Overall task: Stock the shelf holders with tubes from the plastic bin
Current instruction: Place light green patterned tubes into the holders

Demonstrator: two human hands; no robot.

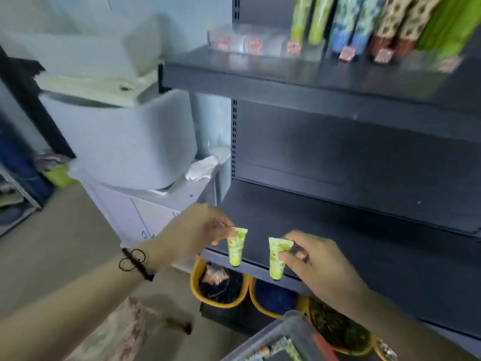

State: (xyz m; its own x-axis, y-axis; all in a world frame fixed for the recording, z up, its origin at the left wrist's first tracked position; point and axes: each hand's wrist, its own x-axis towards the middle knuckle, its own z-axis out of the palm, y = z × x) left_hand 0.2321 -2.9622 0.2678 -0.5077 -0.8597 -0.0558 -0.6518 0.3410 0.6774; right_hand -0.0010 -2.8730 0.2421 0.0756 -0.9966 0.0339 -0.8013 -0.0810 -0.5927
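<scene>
My left hand pinches a small green tube by its crimped top, cap hanging down. My right hand pinches a second green tube the same way, just to the right. Both tubes hang in front of the edge of the bare lower shelf. The clear plastic bin sits at the bottom of the view, below my right forearm, with more tubes inside. On the upper shelf, clear holders stand in a row; those at the right hold tall green, blue and brown tubes.
Yellow baskets with dark contents sit under the lower shelf. A white appliance on a white cabinet stands left of the shelving. The dark shelf upright runs between them. A metal rack is at the far left.
</scene>
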